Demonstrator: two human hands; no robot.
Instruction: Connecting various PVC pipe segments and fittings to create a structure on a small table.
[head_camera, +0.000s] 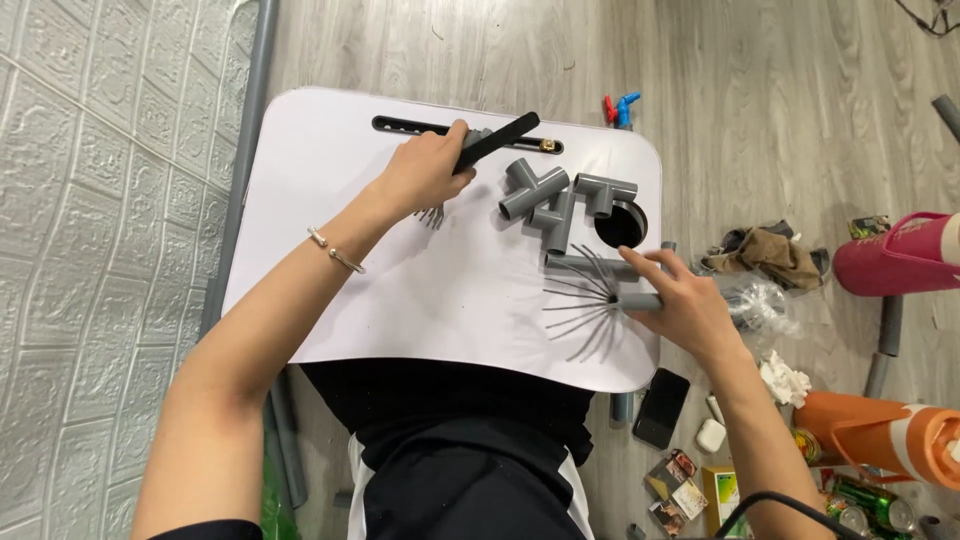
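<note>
The work looks barely begun: the left hand (425, 170) is gripping a black tool (497, 141) at the white surface (330, 200), the right hand (685, 300) is closing on a short grey pipe (640, 301), while grey pipe joints (560, 200) are lying loose and unjoined between them.

L hand (425, 170) gripping black bar tool (497, 141) at far edge of white lap table (400, 290), near slot (400, 125). R hand (680, 300) on short grey pipe (640, 301) at table's R edge, fingertip on longer pipe (590, 263). Grey T-fittings (560, 195) clustered beside round cup hole (620, 225). Black phone (661, 407) on floor, just below table.
</note>
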